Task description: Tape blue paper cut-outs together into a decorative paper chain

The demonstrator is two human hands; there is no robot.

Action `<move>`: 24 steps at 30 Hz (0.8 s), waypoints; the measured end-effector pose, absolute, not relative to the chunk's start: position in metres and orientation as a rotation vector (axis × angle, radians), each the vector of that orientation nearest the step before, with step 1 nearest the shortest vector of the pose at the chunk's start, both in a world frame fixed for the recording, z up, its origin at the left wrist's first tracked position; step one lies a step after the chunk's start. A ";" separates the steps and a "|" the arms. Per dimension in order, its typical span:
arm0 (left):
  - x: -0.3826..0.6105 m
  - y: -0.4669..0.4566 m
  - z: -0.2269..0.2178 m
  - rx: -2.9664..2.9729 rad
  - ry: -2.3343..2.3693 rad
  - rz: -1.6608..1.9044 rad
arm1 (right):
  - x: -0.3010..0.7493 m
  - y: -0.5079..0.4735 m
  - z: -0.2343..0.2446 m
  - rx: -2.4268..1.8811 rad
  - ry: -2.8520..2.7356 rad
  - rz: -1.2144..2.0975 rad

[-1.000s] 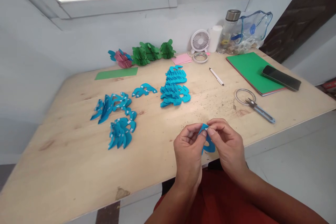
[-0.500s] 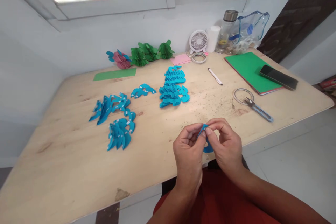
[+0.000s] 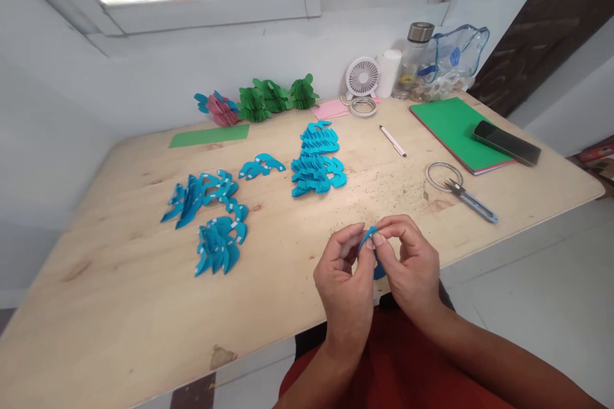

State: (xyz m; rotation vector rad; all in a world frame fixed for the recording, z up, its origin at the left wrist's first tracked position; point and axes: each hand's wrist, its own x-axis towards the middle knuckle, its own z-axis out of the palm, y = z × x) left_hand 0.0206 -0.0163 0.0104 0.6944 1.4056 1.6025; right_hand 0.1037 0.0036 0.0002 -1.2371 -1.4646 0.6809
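Near the table's front edge, my left hand (image 3: 343, 268) and my right hand (image 3: 410, 262) meet on a small blue paper cutout (image 3: 378, 268). Thumbs and fingertips of both hands pinch its upper edge, and the fingers cover much of it. Left of my hands lie blue paper pieces with small white patches (image 3: 223, 246), curved and partly standing up. Farther back sits a stack of folded blue cutouts (image 3: 314, 172). One more patched blue piece (image 3: 261, 166) rests between these groups.
Thread snips (image 3: 472, 201) lie against a tape roll (image 3: 444, 176) on the right. Beyond are a pen (image 3: 392, 140), green paper (image 3: 458, 131) and a phone (image 3: 506, 142). Along the wall stand green paper figures (image 3: 273, 96), a small fan (image 3: 362, 78) and a glass bottle (image 3: 412, 61).
My left fingers have spread slightly from the cutout's edge, and my left thumb has shifted a little. Both hands still pinch the piece in nearly the same place.
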 end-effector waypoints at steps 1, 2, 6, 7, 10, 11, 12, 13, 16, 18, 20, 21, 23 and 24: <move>0.020 -0.016 0.010 0.697 1.407 1.603 | 0.103 0.004 0.000 -1.234 -1.461 0.684; 0.020 -0.016 0.010 0.700 1.407 1.602 | 0.103 0.004 0.000 -1.230 -1.457 0.688; 0.020 -0.016 0.010 0.704 1.413 1.595 | 0.101 0.004 0.000 -1.230 -1.438 0.694; 0.020 -0.016 0.010 0.702 1.410 1.594 | 0.101 0.004 0.000 -1.233 -1.431 0.696; 0.020 -0.015 0.010 0.700 1.405 1.595 | 0.101 0.005 0.001 -1.241 -1.419 0.706; 0.020 -0.015 0.010 0.702 1.407 1.594 | 0.101 0.005 0.001 -1.242 -1.420 0.705; 0.020 -0.015 0.010 0.705 1.409 1.594 | 0.101 0.005 0.001 -1.243 -1.422 0.704; 0.020 -0.015 0.010 0.705 1.411 1.592 | 0.102 0.005 0.000 -1.244 -1.424 0.702; 0.020 -0.015 0.010 0.700 1.415 1.583 | 0.102 0.005 -0.001 -1.249 -1.430 0.694; 0.020 -0.015 0.010 0.702 1.428 1.576 | 0.103 0.005 -0.001 -1.251 -1.437 0.681; 0.020 -0.015 0.011 0.706 1.448 1.574 | 0.103 0.005 -0.001 -1.252 -1.450 0.664; 0.020 -0.015 0.011 0.709 1.456 1.574 | 0.103 0.005 -0.001 -1.254 -1.459 0.657; 0.019 -0.015 0.010 0.718 1.476 1.577 | 0.105 0.006 0.000 -1.255 -1.487 0.655; 0.019 -0.014 0.010 0.724 1.490 1.579 | 0.106 0.006 0.000 -1.252 -1.509 0.662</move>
